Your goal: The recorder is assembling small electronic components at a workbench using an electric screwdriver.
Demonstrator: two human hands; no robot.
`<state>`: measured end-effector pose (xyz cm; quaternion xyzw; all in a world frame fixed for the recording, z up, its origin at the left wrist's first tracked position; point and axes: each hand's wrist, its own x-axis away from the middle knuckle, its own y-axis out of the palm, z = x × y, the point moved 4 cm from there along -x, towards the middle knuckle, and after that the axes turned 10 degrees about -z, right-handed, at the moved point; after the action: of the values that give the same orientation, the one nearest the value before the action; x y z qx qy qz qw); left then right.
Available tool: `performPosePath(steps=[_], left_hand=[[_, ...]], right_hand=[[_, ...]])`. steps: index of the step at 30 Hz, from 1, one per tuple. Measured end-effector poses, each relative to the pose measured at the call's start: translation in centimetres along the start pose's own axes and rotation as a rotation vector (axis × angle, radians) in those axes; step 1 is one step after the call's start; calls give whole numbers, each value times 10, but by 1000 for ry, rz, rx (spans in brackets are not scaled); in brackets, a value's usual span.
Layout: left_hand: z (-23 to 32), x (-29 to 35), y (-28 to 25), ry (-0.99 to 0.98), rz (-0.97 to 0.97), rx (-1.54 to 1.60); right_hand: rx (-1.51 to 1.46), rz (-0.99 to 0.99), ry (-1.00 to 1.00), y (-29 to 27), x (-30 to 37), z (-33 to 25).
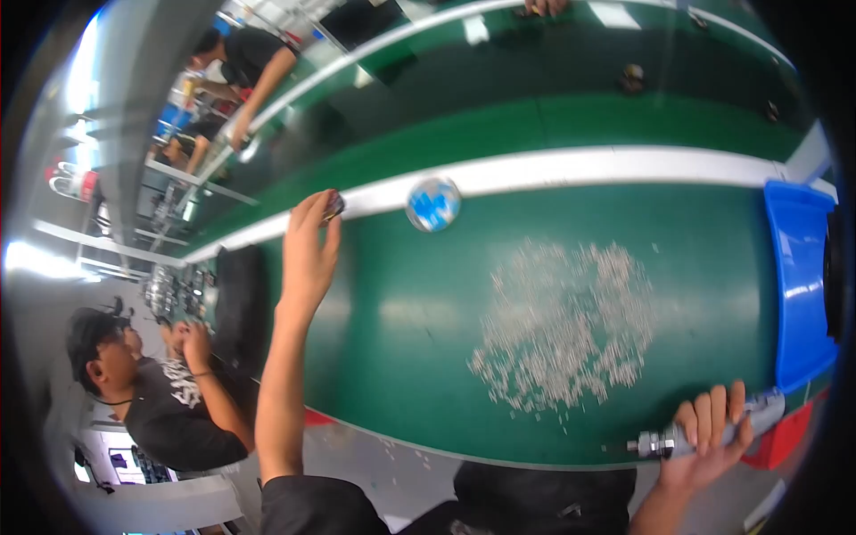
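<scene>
My left hand (308, 254) reaches out over the far left of the green bench, close to its white edge rail. Its fingers are closed on a small dark part (333, 206), too small to make out in detail. My right hand (709, 432) is at the near right edge of the bench, with its fingers wrapped round a grey electric screwdriver (763, 411). The tool lies sideways, its metal tip pointing left. Between my hands, loose small screws or pins (571, 325) are spread in a wide silvery heap on the green surface.
A round blue-and-white container (433, 204) stands by the white rail (553, 169). At the right end sits a blue bin (796, 285), with a red box (776, 446) below. Beyond the rail runs a green belt (499, 120) carrying small parts. A co-worker (169, 392) works at left.
</scene>
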<state>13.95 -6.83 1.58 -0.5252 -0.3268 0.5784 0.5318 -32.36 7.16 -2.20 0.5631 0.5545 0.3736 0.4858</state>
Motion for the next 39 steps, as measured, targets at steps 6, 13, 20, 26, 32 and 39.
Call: performPosePath(steps=[6,13,20,26,32,39], left_hand=[[136,144,-22,108,-196,25],[183,194,5,307,-197,176],[196,190,8,279,-137,277],[196,179,10,335,-162,223],[200,185,18,502,20,85],[206,190,18,551,67,10]], right_hand=[[-74,-117,90,6,1,15],[-50,-147,249,36,33,57],[27,-234,485,45,68,95],[106,-248,609,41,91,129],[254,-104,611,41,106,147],[343,-26,614,41,111,149]])
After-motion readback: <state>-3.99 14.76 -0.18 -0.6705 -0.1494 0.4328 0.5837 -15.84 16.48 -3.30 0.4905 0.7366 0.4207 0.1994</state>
